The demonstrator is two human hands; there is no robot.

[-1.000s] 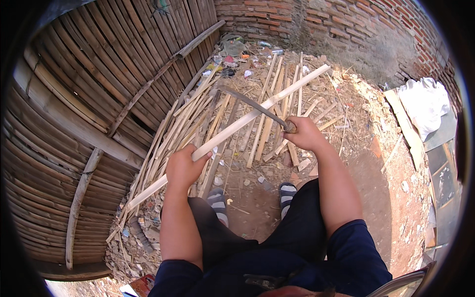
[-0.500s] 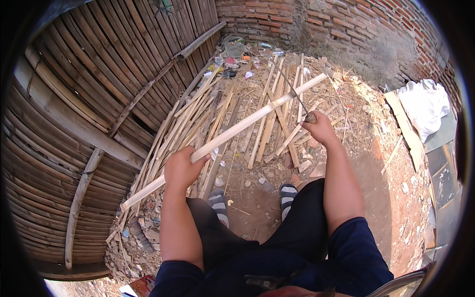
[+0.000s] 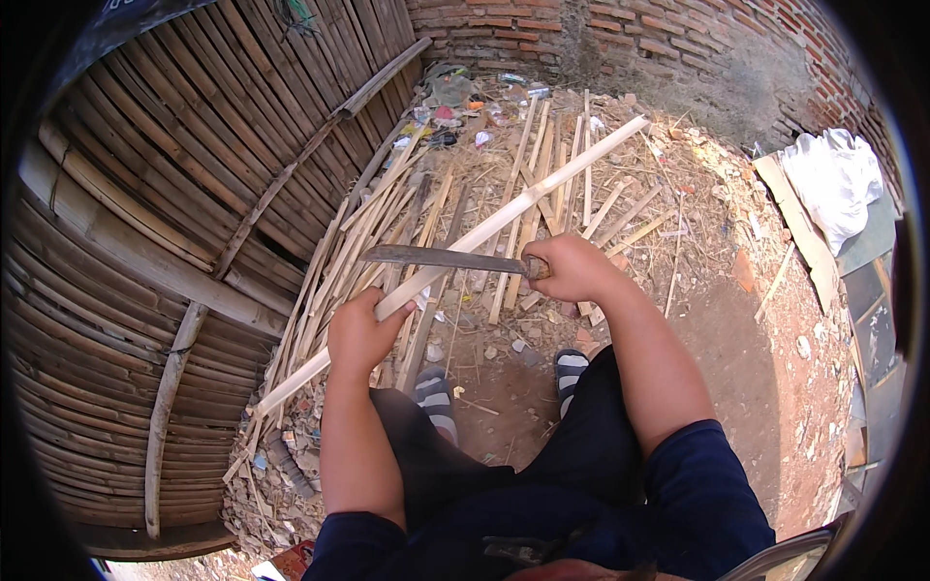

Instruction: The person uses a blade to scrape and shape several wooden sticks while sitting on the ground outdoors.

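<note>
My left hand (image 3: 364, 332) is wrapped round a long pale wooden strip (image 3: 534, 193), which slants from the lower left up to the far right. In my right hand (image 3: 573, 267) is a machete (image 3: 441, 258), gripped by its wooden handle. Its dark blade points left and lies across the strip just beyond my left hand. I cannot tell whether the blade touches the wood or hovers over it.
Many loose wooden strips (image 3: 380, 218) lie on the rubble beyond my feet. A bamboo wall (image 3: 107, 290) closes the left side, a brick wall (image 3: 668, 58) the far side. At the right rest a white sack (image 3: 831, 189) and a flat board (image 3: 796, 228).
The machete has swung from the strip's far part, tip pointing away, to lie flat across it nearer my left hand. My right hand moved left. The left hand keeps its hold.
</note>
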